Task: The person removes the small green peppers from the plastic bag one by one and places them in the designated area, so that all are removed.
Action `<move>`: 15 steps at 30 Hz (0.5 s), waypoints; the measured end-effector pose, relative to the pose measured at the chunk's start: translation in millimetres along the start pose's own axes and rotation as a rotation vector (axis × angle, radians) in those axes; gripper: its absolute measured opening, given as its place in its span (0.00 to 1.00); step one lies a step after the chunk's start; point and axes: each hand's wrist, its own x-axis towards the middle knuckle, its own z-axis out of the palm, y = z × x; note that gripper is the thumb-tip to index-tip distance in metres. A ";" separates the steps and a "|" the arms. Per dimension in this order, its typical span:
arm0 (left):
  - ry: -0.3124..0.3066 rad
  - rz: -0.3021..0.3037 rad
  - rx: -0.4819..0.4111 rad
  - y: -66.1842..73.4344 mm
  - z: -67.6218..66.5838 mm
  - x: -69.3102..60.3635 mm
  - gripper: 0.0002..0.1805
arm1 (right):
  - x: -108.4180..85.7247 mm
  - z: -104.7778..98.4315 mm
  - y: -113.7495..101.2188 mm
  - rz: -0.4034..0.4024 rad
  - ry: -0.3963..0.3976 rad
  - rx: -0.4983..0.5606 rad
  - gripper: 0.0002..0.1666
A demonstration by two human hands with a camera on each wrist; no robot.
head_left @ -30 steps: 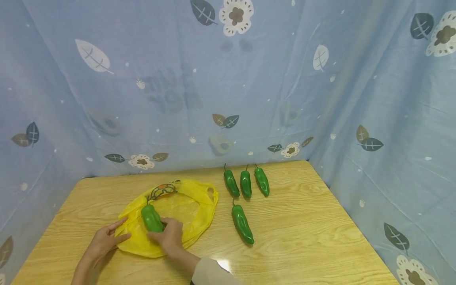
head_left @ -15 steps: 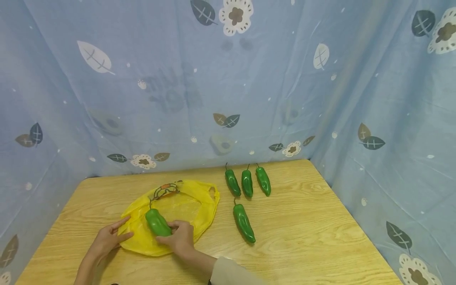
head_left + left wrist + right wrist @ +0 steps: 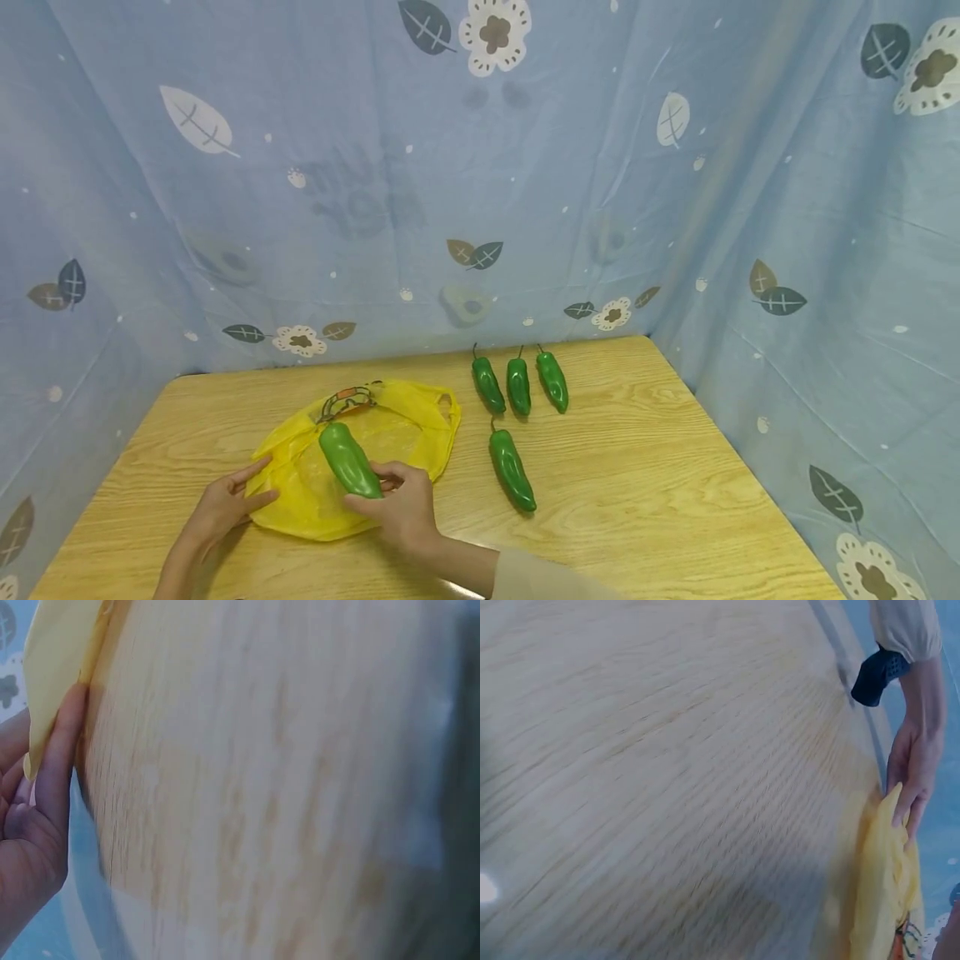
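Note:
A green chili pepper (image 3: pixel 348 461) is tilted above the yellow plastic bag (image 3: pixel 390 429), its stem end pointing away from me. My right hand (image 3: pixel 407 507) grips the pepper's near end between thumb and fingers. At the bag's left edge, my left hand (image 3: pixel 219 507) holds the plastic. The left wrist view has the bag (image 3: pixel 64 649) running between the fingers of the left hand (image 3: pixel 45 806). In the right wrist view the same left hand (image 3: pixel 916 761) touches the bag's side, while only a sliver of the right hand shows at the corner. The bag lies mostly flat.
Several more green peppers lie right of the bag: one nearer pepper (image 3: pixel 512 471) and a row behind it, including a middle pepper (image 3: pixel 518 387). They rest on a wooden table (image 3: pixel 637 483). A blue patterned curtain (image 3: pixel 360 167) encloses the back and sides.
My right hand has moved right with the pepper, from the bag's left part toward its middle, and the pepper looks raised. The left hand stays at the bag's edge.

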 end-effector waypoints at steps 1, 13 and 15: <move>-0.003 -0.002 0.001 0.2 0.2 0.2 0.45 | -0.8 -3.2 -2.7 0.000 -0.001 0.004 0.23; 0.004 -0.014 0.081 1.8 -1.5 0.2 0.44 | -18.8 -45.7 -40.3 0.048 0.013 0.136 0.24; 0.011 -0.021 0.080 2.0 -1.3 1.2 0.43 | -22.1 -53.0 -43.3 0.046 0.013 0.132 0.24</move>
